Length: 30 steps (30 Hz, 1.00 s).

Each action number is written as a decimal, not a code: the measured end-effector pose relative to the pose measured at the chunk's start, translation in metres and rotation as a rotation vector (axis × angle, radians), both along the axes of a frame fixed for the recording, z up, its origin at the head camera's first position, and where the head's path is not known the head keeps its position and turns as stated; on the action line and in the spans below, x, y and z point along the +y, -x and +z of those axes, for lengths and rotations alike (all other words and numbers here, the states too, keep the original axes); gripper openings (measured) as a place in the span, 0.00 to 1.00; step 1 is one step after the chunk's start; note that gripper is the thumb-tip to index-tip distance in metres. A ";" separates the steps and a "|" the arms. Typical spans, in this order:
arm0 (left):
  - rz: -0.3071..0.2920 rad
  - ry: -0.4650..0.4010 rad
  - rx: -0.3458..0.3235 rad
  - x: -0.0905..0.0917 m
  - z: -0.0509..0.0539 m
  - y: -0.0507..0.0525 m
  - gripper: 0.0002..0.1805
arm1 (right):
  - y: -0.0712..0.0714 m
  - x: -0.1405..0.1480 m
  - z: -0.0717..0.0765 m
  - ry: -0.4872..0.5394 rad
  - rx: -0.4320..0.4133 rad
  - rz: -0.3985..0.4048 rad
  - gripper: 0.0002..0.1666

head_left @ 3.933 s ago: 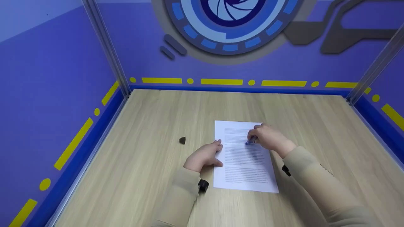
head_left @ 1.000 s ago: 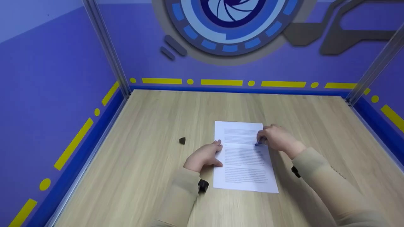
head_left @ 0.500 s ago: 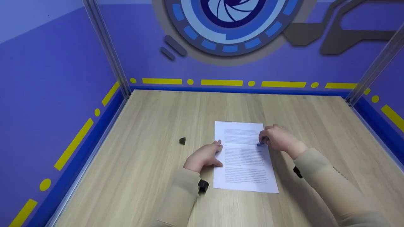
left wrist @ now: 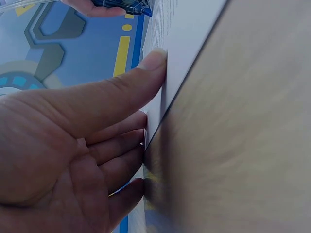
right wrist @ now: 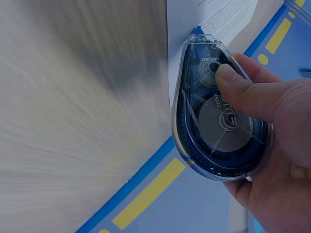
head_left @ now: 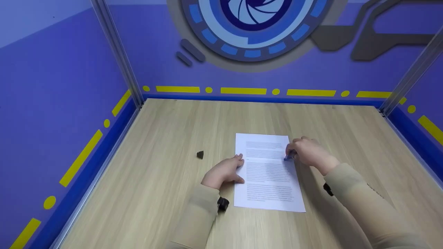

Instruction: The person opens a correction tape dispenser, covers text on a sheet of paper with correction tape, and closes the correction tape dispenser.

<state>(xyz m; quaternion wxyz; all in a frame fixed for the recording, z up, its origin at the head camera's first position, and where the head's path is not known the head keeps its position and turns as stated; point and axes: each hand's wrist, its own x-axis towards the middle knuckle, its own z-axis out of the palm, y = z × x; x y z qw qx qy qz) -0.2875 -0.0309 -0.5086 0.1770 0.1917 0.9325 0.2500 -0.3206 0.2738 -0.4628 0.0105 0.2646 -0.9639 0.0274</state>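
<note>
A printed sheet of paper (head_left: 266, 204) lies flat on the table. My left hand (head_left: 225, 171) rests on its left edge, thumb and fingertips spread and pressing down. In the left wrist view, the left thumb (left wrist: 116, 97) touches the paper and the fingers reach its edge. Near the sheet's right side, my right hand (head_left: 309, 151) grips a correction tape dispenser (right wrist: 223, 121), a clear teardrop case with reels inside. Its blue tip (right wrist: 198, 30) meets the paper at the right end of a gap between text lines. Most of the dispenser is hidden by the hand in the head view.
A small dark cap-like piece (head_left: 200, 154) lies on the wooden table (head_left: 166, 138) left of the sheet. Blue panels (head_left: 242, 77) with yellow marks stand behind and at both sides, joined by metal posts (head_left: 117, 52).
My right hand has slid to the right across the paper with the correction tape dispenser, now slowly near the right margin. The left hand and the sheet have stayed put.
</note>
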 end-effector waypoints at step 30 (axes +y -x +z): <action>0.015 -0.007 -0.008 0.001 -0.002 0.000 0.45 | -0.007 0.022 -0.008 0.155 0.044 -0.040 0.19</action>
